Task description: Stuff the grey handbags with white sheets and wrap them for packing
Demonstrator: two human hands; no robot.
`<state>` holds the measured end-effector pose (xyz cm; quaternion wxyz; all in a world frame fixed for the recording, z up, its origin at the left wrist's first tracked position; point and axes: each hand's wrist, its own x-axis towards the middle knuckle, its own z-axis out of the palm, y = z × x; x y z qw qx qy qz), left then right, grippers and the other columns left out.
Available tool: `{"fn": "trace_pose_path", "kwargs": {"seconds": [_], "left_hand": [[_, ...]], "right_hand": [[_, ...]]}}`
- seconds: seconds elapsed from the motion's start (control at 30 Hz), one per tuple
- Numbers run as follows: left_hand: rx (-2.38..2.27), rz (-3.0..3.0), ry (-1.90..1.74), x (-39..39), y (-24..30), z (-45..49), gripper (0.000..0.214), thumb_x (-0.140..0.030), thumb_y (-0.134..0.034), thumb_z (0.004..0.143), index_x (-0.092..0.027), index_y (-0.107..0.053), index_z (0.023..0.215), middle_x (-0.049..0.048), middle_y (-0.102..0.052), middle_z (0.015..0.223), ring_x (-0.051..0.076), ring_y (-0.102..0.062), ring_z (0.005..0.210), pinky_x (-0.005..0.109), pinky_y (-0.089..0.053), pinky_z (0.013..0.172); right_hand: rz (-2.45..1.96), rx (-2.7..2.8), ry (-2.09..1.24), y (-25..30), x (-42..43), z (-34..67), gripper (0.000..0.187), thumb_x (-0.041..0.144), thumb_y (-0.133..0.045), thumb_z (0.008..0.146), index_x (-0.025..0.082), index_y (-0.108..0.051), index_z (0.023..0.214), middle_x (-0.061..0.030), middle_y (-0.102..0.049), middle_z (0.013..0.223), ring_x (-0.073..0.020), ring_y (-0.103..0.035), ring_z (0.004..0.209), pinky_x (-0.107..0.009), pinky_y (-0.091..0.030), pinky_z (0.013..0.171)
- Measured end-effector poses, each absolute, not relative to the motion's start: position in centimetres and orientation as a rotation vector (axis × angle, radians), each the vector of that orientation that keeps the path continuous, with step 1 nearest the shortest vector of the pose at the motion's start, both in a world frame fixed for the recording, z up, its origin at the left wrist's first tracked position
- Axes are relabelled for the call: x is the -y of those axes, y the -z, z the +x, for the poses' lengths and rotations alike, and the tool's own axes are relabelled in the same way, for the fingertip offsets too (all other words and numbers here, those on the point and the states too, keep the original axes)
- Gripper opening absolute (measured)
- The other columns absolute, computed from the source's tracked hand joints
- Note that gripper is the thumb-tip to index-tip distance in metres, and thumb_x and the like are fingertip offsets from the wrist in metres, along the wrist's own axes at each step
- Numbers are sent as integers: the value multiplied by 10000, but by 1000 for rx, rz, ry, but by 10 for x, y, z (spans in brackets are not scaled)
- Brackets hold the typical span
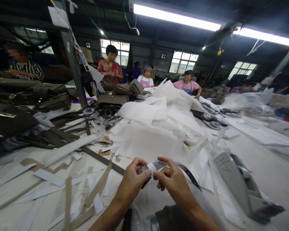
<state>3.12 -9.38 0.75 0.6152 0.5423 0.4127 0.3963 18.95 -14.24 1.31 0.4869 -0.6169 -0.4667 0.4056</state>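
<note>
My left hand (132, 181) and my right hand (172, 179) are held close together over the near edge of the table. Both pinch a small white paper wrap (151, 166) around a dark strap (190, 176) whose free end trails off to the right. The fingers of each hand are closed on the wrapped strap. A dark bag piece (168, 219) lies just below my wrists.
A heap of white tissue paper (159, 128) fills the table's middle. Paper and cardboard strips (69, 189) litter the left side, with dark bags (16, 115) beyond. A grey tape dispenser (240, 186) sits at the right. Several other people work at the far side.
</note>
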Motion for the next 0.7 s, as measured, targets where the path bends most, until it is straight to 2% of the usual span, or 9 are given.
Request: {"fn": "trace_pose_path", "kwargs": {"seconds": [0.07, 0.13, 0.27, 0.3, 0.37, 0.43, 0.53, 0.6, 0.7], "left_hand": [[-912, 1189, -887, 94, -11, 31, 282, -363, -700, 718, -170, -559, 867, -27, -587, 645, 94, -488, 547, 200, -345, 513], [-870, 1128, -856, 94, -14, 31, 330, -401, -718, 698, -170, -551, 865, -25, -590, 642, 93, -489, 532, 200, -340, 503], [-841, 1058, -831, 91, -21, 31, 411, -455, -754, 656, -171, -539, 860, -6, -618, 657, 105, -509, 522, 210, -352, 490], [-838, 1045, -830, 90, -21, 31, 425, -462, -763, 646, -171, -537, 858, -6, -618, 655, 107, -512, 521, 212, -355, 491], [-827, 1026, -829, 88, -22, 33, 441, -467, -779, 627, -171, -532, 843, -16, -602, 636, 106, -511, 522, 213, -353, 498], [-811, 1028, -826, 88, -23, 35, 434, -456, -783, 626, -172, -525, 829, -29, -581, 625, 99, -508, 535, 210, -354, 522], [-838, 1117, -793, 90, -21, 39, 362, -398, -743, 656, -181, -512, 832, -58, -537, 609, 88, -470, 529, 206, -328, 517], [-894, 1251, -754, 89, -18, 38, 291, -332, -703, 675, -187, -523, 851, -69, -522, 613, 94, -462, 540, 209, -321, 512], [-919, 1477, -672, 83, -10, 30, 260, -298, -673, 697, -186, -570, 908, -30, -602, 728, 143, -566, 685, 235, -410, 609]], "right_hand": [[-1653, 1300, -753, -8, 143, 195, 608, 457, -707, 786, 170, -539, 1296, 54, -607, 518, -159, -569, 419, -255, -432, 453], [-1726, 1486, -418, -5, 146, 202, 572, 429, -729, 790, 181, -601, 1289, 55, -573, 489, -153, -560, 424, -256, -423, 481], [-1532, 1778, 183, -17, 160, 211, 439, 351, -667, 890, 181, -625, 1292, 14, -618, 561, -143, -567, 471, -267, -444, 543], [-1454, 1849, 282, -23, 162, 211, 412, 298, -635, 916, 197, -607, 1314, -9, -667, 639, -153, -599, 532, -277, -466, 591], [-1339, 1973, 448, -32, 162, 207, 393, 191, -584, 932, 232, -593, 1323, -72, -741, 942, -204, -672, 805, -335, -496, 772], [-1298, 2073, 571, -36, 155, 200, 388, 128, -547, 922, 221, -609, 1294, -99, -674, 1240, -272, -598, 1137, -433, -423, 992], [-1421, 2193, 581, -32, 135, 188, 328, 66, -530, 870, 157, -678, 1148, -113, -617, 1337, -302, -447, 1331, -484, -230, 1167], [-1581, 2291, 392, -29, 120, 185, 268, 63, -568, 814, 152, -713, 1021, -117, -657, 1269, -301, -468, 1316, -485, -179, 1190], [-1806, 2411, -64, -30, 101, 185, 161, 146, -636, 771, 161, -734, 898, -114, -733, 1058, -296, -589, 1167, -499, -202, 1166]]}}
